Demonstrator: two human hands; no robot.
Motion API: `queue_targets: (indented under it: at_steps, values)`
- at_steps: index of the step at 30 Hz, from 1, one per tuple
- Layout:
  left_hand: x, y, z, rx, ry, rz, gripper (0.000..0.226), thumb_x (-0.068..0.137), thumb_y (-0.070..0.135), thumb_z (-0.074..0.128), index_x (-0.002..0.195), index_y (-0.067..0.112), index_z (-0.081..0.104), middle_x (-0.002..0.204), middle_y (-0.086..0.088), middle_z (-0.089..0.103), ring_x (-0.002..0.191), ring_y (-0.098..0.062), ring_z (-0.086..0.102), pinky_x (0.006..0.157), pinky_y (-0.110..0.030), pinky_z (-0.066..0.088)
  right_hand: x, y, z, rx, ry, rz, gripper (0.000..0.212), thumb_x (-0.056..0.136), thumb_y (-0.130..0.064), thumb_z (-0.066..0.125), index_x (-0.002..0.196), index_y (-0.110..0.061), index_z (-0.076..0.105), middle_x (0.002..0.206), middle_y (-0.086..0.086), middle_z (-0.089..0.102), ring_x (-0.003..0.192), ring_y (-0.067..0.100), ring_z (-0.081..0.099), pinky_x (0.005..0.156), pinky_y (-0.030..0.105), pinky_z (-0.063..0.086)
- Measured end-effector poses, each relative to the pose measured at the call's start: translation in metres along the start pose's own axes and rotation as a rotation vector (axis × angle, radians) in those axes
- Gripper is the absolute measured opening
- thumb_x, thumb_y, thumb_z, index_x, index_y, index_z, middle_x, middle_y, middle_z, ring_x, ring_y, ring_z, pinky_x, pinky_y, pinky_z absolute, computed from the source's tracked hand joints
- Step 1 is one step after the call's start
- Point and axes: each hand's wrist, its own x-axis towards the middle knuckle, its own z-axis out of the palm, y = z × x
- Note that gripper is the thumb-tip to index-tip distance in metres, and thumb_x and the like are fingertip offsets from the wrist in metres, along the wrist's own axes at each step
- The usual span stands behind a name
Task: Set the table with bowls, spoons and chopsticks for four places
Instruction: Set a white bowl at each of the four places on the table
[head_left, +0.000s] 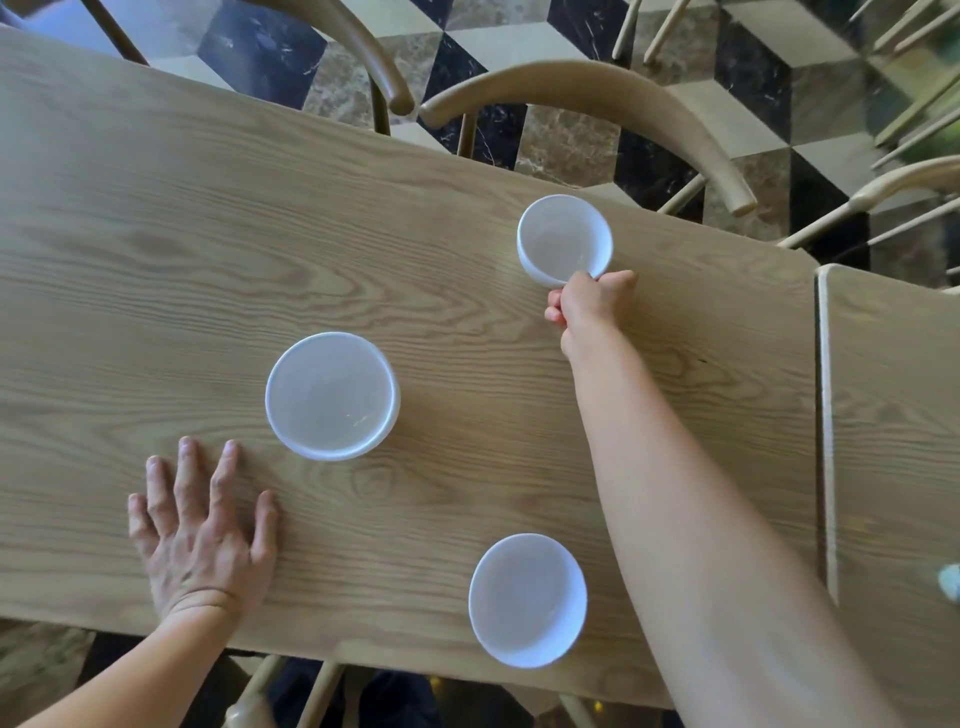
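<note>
So your right hand (589, 304) is stretched way out across the wooden table (156, 249), pinching the near rim of a white bowl (563, 239) with the fingers curled tight around the edge and the thumb on the right side. That bowl sits at the far side of the table, right in front of a curved wooden chair back (597, 98), and it looks tilted a bit toward you, though I can't tell if its base is flat on the wood or slightly lifted. Your left hand (200, 525) isn't holding anything, it's just resting palm down on the tabletop with the fingers spread out, close to the near edge. Just past your left fingertips and a little to the right there's a second white bowl (332, 396), sitting upright and empty, not touching your hand. A third white bowl (527, 600) sits near the front edge, between your two arms, tucked in just left of your right forearm, also empty. All three bowls are well apart from each other. Off to the right of your right arm there's a seam where a second table panel (893, 415) butts up, and beyond the far edge you can see a patterned tile floor (566, 145) in dark and tan blocks.
</note>
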Motion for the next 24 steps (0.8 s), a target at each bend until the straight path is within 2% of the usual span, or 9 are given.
queue_targets:
  at_steps: [6,10,13,16,21,24]
  values:
    - [0.0,-0.001,0.0,-0.003,-0.01,0.004,0.072,0.087,0.055,0.032,0.153,0.026,0.035,0.168,-0.011,0.017,0.155,-0.034,0.003,0.123,-0.047,-0.005,0.003,0.003,0.001,0.051,0.001,0.011,0.024,0.084,0.009,0.025,0.087,-0.013,0.033,0.075,0.013,0.053,0.042,0.014,0.042,0.038,0.021,0.031]
    - [0.001,-0.002,0.001,0.012,-0.015,0.001,0.072,0.088,0.055,0.032,0.154,0.026,0.034,0.168,-0.01,0.017,0.155,-0.034,0.004,0.124,-0.049,-0.002,0.007,0.006,0.0,0.044,0.002,0.015,0.035,0.083,0.01,0.026,0.108,-0.004,0.046,0.067,0.013,0.053,0.04,0.014,0.042,0.038,0.02,0.032]
    - [0.001,-0.002,0.002,0.011,-0.018,-0.003,0.071,0.088,0.056,0.032,0.154,0.027,0.033,0.168,-0.01,0.016,0.155,-0.033,0.004,0.124,-0.049,-0.002,0.007,0.009,0.0,0.031,0.017,0.018,0.03,0.085,0.008,0.03,0.108,-0.004,0.045,0.064,0.013,0.055,0.041,0.015,0.048,0.038,0.02,0.037]
    - [0.001,-0.001,0.002,0.011,-0.018,-0.001,0.071,0.088,0.055,0.032,0.154,0.027,0.033,0.168,-0.01,0.017,0.155,-0.034,0.004,0.123,-0.048,-0.003,0.006,0.013,-0.002,0.054,0.035,0.042,0.024,0.089,0.006,0.033,0.107,-0.006,0.043,0.07,0.014,0.059,0.04,0.014,0.053,0.039,0.02,0.042]
    - [0.0,-0.001,0.0,0.007,-0.025,-0.004,0.072,0.088,0.056,0.031,0.154,0.027,0.033,0.168,-0.01,0.016,0.155,-0.033,0.003,0.123,-0.046,-0.006,0.006,0.013,-0.001,0.076,0.045,0.017,0.031,0.09,0.007,0.032,0.117,0.003,0.048,0.08,0.019,0.063,0.04,0.014,0.058,0.042,0.022,0.047]
    - [0.0,0.0,-0.001,0.001,-0.025,-0.003,0.073,0.088,0.056,0.031,0.154,0.027,0.033,0.168,-0.01,0.016,0.155,-0.033,0.003,0.122,-0.042,-0.009,0.005,0.01,0.001,0.123,0.057,0.015,0.027,0.093,0.006,0.032,0.115,0.0,0.045,0.091,0.023,0.065,0.039,0.013,0.059,0.043,0.023,0.05]
